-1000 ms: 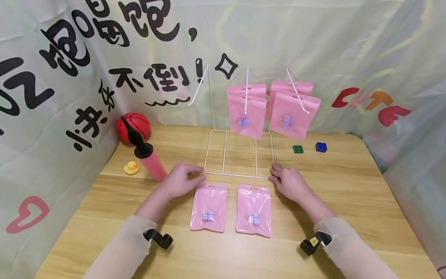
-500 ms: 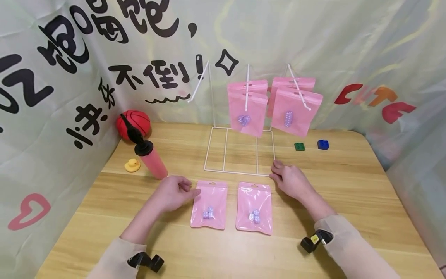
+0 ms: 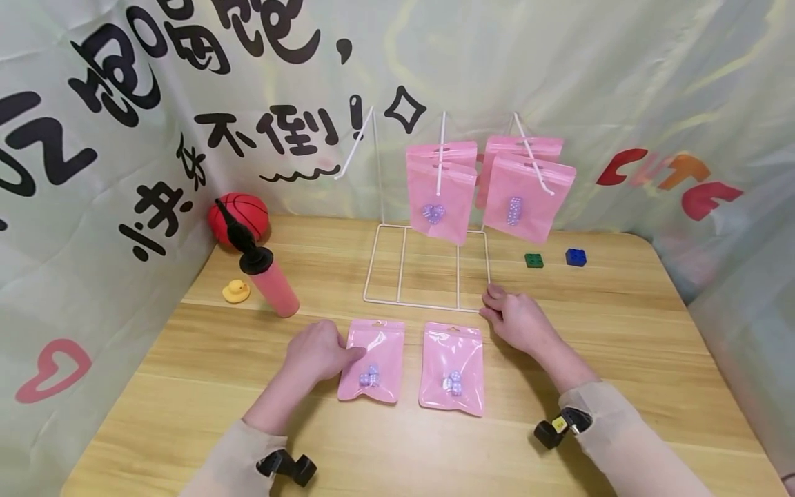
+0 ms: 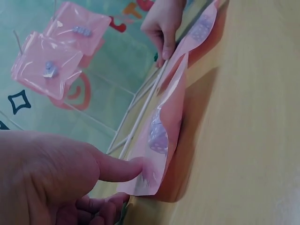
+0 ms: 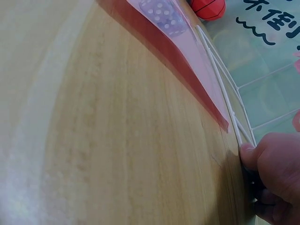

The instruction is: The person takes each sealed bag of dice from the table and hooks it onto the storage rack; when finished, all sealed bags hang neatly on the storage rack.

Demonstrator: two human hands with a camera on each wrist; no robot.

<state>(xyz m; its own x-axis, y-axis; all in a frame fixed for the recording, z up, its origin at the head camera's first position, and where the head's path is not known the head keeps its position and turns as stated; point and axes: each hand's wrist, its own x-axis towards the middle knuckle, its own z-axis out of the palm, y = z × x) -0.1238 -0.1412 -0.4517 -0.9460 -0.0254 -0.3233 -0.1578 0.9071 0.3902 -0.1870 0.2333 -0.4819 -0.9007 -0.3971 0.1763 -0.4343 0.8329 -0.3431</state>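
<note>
Two pink zip bags of spotted lilac dice lie on the table in front of a white wire display rack (image 3: 397, 262). My left hand (image 3: 318, 351) pinches the left edge of the left zip bag (image 3: 388, 342), thumb on top and fingers curled below, as the left wrist view (image 4: 47, 176) shows. The right zip bag (image 3: 453, 348) lies flat beside it. At the rack's front right corner, my right hand (image 3: 518, 321) grips the base wire between thumb and fingers. More pink bags (image 3: 441, 221) hang on the rack's middle and right hooks; the left hook (image 3: 355, 143) bears none.
On the left stand a pink hand pump (image 3: 276, 290), a yellow toy duck (image 3: 236, 291) and a red ball (image 3: 248, 214). Green (image 3: 533, 260) and blue toy bricks (image 3: 575, 257) sit at the back right. Printed cloth walls (image 3: 559, 69) border the wooden table (image 3: 397, 455).
My left hand has let go of the rack's front left corner, moved down toward me and taken the left bag's edge. The right hand stays at the rack's corner.
</note>
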